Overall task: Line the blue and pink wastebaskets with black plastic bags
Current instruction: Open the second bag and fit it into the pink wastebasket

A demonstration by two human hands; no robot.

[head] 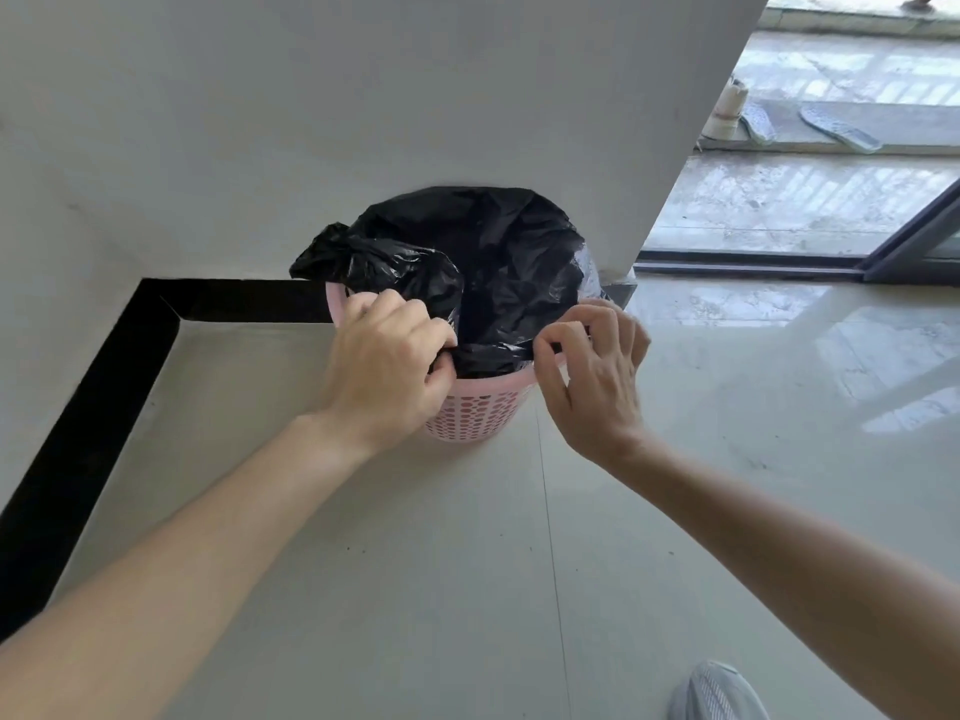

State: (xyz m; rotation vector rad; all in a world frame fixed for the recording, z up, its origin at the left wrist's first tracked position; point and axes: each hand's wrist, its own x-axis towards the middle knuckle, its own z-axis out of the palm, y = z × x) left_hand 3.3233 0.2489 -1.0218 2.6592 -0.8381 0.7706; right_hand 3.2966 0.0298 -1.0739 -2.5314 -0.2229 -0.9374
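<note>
Pale floor tiles (467, 537) meet a white wall where the pink wastebasket (475, 415) stands, a black plastic bag (498, 267) already inside. Left hand (387, 366) and right hand (595, 376) pinch its edge at the near rim, folding unfinished; no blue wastebasket in sight.
</note>
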